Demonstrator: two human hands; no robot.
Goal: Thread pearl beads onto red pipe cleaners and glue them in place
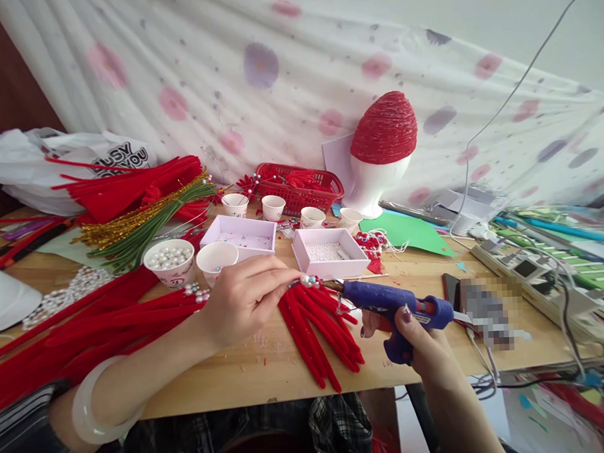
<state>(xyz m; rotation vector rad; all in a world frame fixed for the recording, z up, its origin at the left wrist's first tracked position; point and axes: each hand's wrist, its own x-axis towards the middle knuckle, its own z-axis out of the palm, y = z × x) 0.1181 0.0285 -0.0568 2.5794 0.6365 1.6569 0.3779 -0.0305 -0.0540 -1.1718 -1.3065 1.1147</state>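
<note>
My left hand (242, 296) is closed in a pinch, holding a small cluster of pearl beads (309, 279) in white and pale blue. My right hand (424, 345) grips a blue hot glue gun (380, 295), with its nozzle pointing left at the beads; whether the tip touches them I cannot tell. A fan of red fuzzy chenille stems (319, 339) lies on the table under the beads and nozzle. Left of my left hand are a paper cup of white pearls (171, 260) and a second paper cup (217, 260), partly hidden by the hand.
Two shallow white boxes (239, 232) of small beads stand mid-table. Behind them are several paper cups, a red basket (300, 186) and a white head form (380, 180) with a red-wrapped top. Bundled stems (140, 187) lie left. A power strip (535, 290) and cables run along the right.
</note>
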